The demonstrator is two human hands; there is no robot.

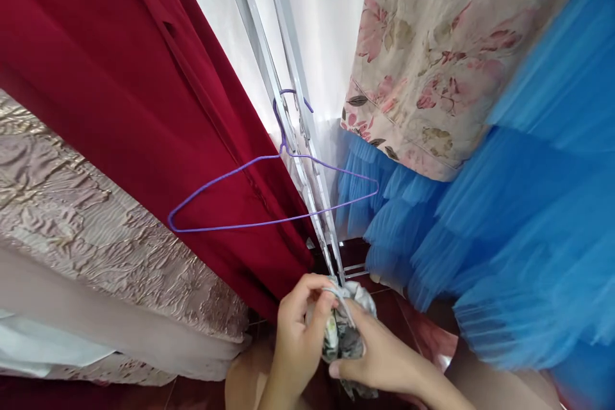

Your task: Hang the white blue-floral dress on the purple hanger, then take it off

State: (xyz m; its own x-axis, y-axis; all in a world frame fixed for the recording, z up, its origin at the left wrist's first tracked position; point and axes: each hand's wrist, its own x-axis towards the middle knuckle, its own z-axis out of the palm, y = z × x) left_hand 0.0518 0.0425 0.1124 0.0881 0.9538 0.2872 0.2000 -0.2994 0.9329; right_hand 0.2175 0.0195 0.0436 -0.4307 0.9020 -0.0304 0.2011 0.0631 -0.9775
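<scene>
Low in front of me, both hands are at a bunched grey, white and green patterned garment (350,338) with a thin pale strap (342,302). My left hand (298,327) is closed, its thumb and forefinger pinching the strap. On the other side, my right hand (384,349) is wrapped around the garment's right edge, partly covering it. Much of the garment is folded up or hidden by my fingers. Above the hands, a bare purple hanger (240,227) hangs by its hook from the pale metal rack (283,45).
Dark red cloth (192,122) hangs to the left, beside embossed pinkish fabric (81,218). On the right are a floral garment (432,64) and blue ruffled tulle (519,243). White cloth (327,19) hangs behind the rack, above a dark reddish tiled floor (408,320).
</scene>
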